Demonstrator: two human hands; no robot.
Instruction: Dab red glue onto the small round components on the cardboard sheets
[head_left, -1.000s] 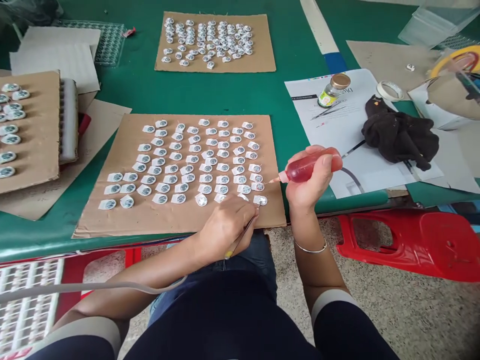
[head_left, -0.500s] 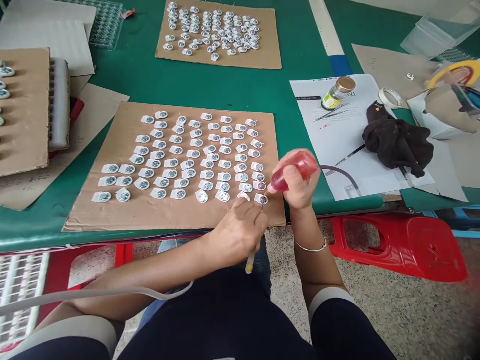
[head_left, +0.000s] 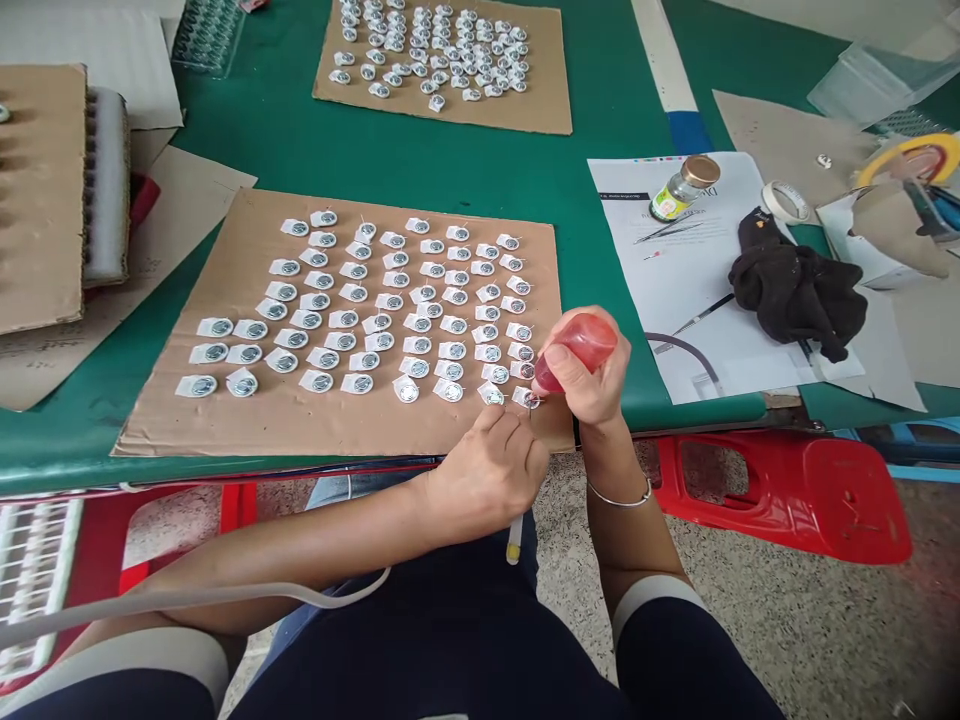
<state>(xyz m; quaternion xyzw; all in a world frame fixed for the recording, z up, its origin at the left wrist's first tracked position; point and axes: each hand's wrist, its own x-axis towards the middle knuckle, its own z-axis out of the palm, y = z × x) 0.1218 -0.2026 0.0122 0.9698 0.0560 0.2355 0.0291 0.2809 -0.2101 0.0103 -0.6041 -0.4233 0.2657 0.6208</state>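
Note:
My right hand (head_left: 596, 375) is wrapped round a red squeeze bottle (head_left: 587, 341), its tip pointing down at the lower right corner of a cardboard sheet (head_left: 247, 425). Just left of it, my left hand (head_left: 491, 470) is closed round a thin tool with a yellow-tipped end (head_left: 514, 545) that sticks out below the fist. The tool's fine point reaches a small round white piece (head_left: 526, 397) beneath the bottle. Rows of similar round pieces with dark printed patterns and white tabs lie on the sheet.
A second cardboard sheet (head_left: 450, 112) with many round pieces lies farther back. At the right are a glass jar (head_left: 684, 187), tweezers, a black cloth (head_left: 799, 285) and tape rolls on papers. Stacked cardboard (head_left: 41, 200) is at left; a red stool (head_left: 855, 500) stands below right.
The red bottle has tilted and shifted slightly left, nearer the piece. My left hand has moved slightly right and down with its tool. The whole view has shifted a little.

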